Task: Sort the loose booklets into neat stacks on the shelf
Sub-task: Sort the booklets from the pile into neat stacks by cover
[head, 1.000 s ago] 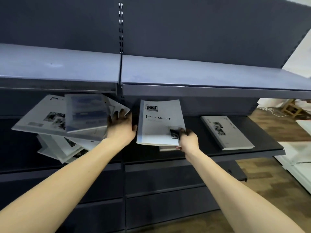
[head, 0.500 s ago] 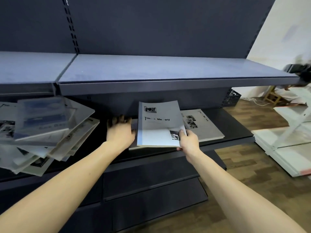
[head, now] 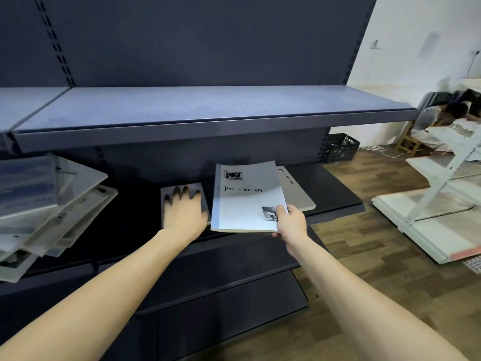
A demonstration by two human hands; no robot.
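Since a second ago the left hand (head: 185,214) has left the loose pile (head: 49,204) at the left end of the shelf (head: 335,204) and now lies flat, fingers spread and straight, on a grey booklet (head: 182,190) near the middle of the shelf, close to its front edge. Over the same second the white booklet (head: 247,198) has travelled rightward, and it now hangs above the front edge with its near side past that edge, pinched at its near right corner by the right hand (head: 291,224), thumb on the cover and fingers curled beneath. Its cover reads "Time & Memory", partly washed out. Behind and to the right of it another booklet (head: 296,188) lies flat on the shelf, its left part hidden by the held one.

Between the pile and the grey booklet runs a bare dark stretch of shelf. To the right of the flat booklet more bare shelf runs to the right end. Overhead, the upper shelf (head: 208,136) juts forward, leaving a low gap above the booklets. On the floor to the right lie white panels (head: 429,217).
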